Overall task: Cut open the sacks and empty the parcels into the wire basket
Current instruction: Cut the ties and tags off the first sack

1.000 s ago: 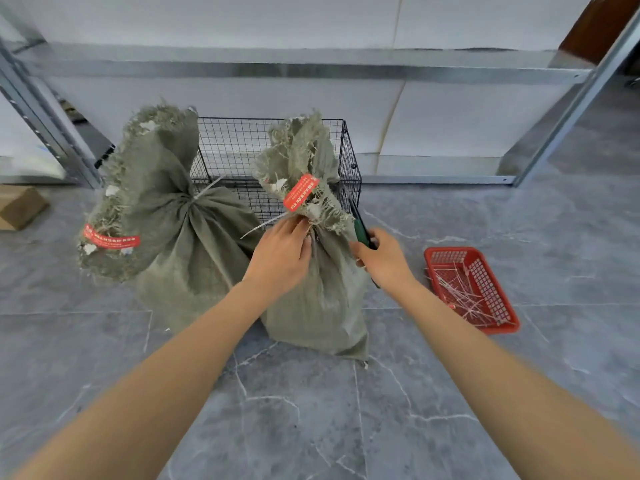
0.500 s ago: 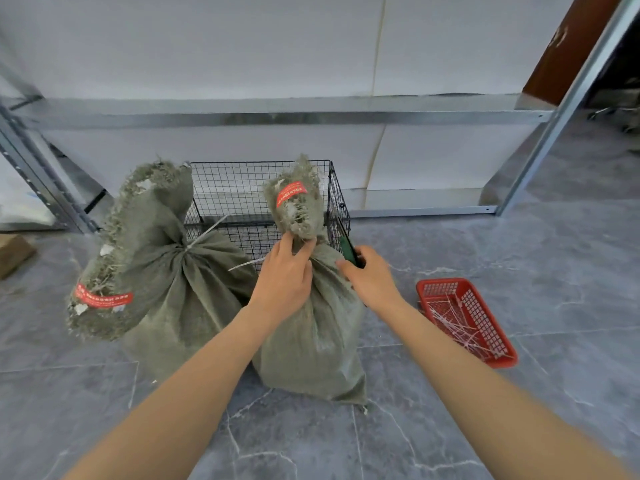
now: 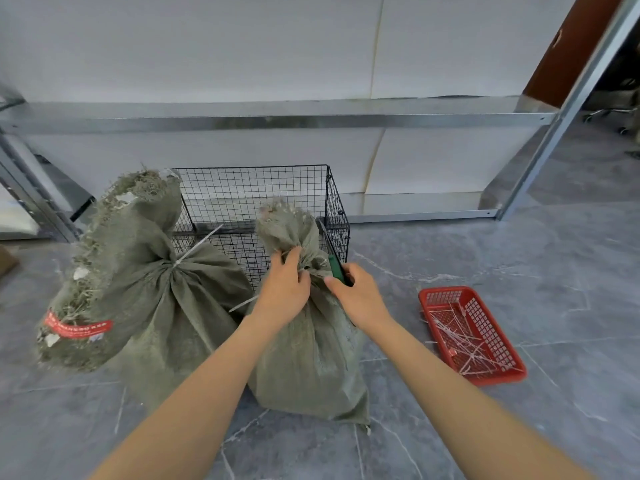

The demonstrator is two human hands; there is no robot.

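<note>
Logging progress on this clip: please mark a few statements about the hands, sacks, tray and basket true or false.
1. The left hand grips the small sack by its neck. True.
2. The right hand is empty. False: the right hand holds a green-handled cutter.
3. The big sack is tied shut with a zip tie. True.
4. The tray holds parcels. False: the tray holds white cut ties.
5. The basket stands in front of the sacks. False: the basket stands behind them.
</note>
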